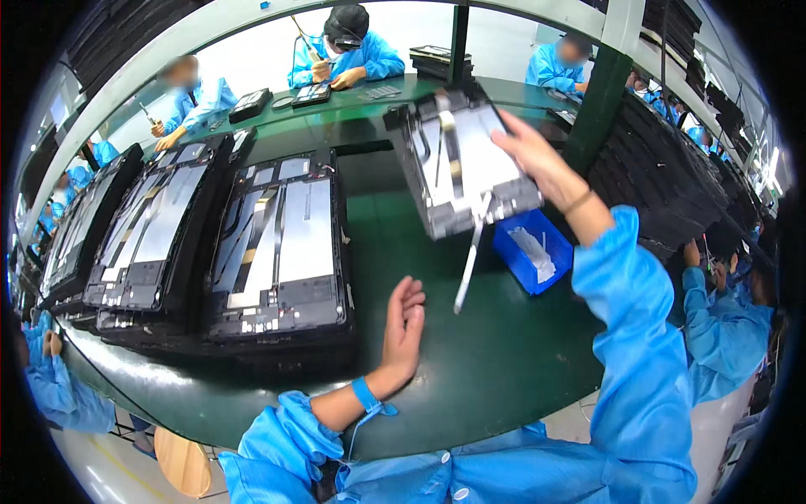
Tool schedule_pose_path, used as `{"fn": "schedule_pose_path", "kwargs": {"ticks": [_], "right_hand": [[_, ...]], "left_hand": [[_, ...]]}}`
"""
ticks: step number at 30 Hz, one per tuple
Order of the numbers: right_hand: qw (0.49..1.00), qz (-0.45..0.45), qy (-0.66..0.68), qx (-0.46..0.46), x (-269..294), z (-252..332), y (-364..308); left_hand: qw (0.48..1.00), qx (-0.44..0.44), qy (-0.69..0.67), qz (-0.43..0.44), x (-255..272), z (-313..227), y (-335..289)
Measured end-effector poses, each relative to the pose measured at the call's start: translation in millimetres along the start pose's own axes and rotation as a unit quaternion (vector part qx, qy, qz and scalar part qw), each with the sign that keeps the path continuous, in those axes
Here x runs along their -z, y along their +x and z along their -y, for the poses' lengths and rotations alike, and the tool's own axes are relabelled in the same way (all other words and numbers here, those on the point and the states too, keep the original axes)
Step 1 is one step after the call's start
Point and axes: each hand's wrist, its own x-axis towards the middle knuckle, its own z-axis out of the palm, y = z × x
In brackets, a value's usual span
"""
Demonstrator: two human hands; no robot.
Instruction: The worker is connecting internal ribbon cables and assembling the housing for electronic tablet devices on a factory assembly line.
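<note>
My right hand grips the right edge of an opened tablet, raised and tilted above the table. Its silvery inner plate, dark ribbon cables and small boards show. From its lower edge a narrow pale strip hangs down; I cannot tell what holds it there. My left hand is low over the near part of the table with nothing in it, fingers extended and slightly curled. A blue wristband with a cord circles that wrist. Left of it, another opened tablet lies on top of a black stack.
More stacks topped with opened tablets fill the left of the green table. A blue bin holding whitish scraps stands below the raised tablet. Piled black trays rise beyond a dark green post. Co-workers sit across the table.
</note>
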Motion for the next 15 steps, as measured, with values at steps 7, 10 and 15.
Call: {"fn": "schedule_pose_path", "kwargs": {"ticks": [7,10,15], "right_hand": [[0.985,-0.055,0.107,-0.127,-65,-76,-150],[0.982,-0.031,0.095,-0.16,-66,-87,-181],[0.976,-0.025,0.121,-0.179,-68,-111,-203]], "left_hand": [[0.996,0.029,0.073,-0.042,-5,-17,-32],[0.962,0.111,0.245,0.04,-5,-43,-52],[0.885,0.102,0.449,0.067,-7,-47,-63]]}}
